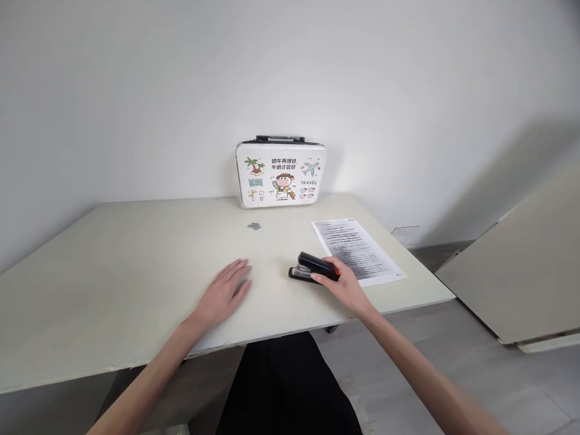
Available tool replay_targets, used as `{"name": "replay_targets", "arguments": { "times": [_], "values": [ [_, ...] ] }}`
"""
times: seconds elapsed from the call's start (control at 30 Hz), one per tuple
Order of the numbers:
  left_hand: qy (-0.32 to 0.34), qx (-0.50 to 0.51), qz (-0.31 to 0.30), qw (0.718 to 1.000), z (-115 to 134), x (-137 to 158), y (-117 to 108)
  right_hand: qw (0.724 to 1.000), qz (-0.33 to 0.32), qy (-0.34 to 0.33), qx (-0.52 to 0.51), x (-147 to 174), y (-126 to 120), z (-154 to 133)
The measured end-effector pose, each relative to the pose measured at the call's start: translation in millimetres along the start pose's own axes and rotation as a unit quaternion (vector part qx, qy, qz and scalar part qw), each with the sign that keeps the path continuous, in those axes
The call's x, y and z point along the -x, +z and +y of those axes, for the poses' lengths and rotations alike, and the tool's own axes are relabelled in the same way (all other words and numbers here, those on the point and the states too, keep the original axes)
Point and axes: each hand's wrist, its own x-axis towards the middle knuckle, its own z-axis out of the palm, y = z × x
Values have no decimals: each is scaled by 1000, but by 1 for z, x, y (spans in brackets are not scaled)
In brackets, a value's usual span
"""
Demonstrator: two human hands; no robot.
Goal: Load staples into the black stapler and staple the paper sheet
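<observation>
My right hand (343,284) grips a black stapler (312,264) by its rear end, thumb on the near side. The stapler's jaw points left and its two arms are apart at the front. Close behind that hand lies a printed sheet of paper (357,248), its lower left part overlapped by the hand. My left hand (226,292) rests flat on the pale table (136,290), fingers stretched out and holding nothing. Farther back, a few small grey staple strips (254,226) lie on the table top.
A white case (281,175) with cartoon prints and a black handle stands upright at the table's back edge against the wall (181,90). To the right, beyond the table edge, is a pale cabinet-like panel (521,260) on the grey floor (498,386).
</observation>
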Motion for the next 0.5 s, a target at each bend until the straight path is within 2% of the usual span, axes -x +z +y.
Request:
{"name": "replay_targets", "arguments": {
  "times": [0.1, 0.17, 0.23, 0.33, 0.5],
  "values": [
    [2, 1, 9, 1000, 3, 1, 1, 997, -76, -26, -20, -1, 29, -11],
    [2, 2, 14, 1000, 4, 1, 1, 994, -102, -40, -27, -1, 44, -16],
    [-2, 10, 18, 1000, 5, 2, 2, 990, -126, -56, -17, -1, 51, -17],
    [-9, 35, 20, 999, 6, 2, 2, 985, -157, -76, 4, 3, 49, -10],
    [-24, 69, 18, 997, 7, 3, 2, 996, -76, -41, -16, 12, 42, 6]
  ]
}}
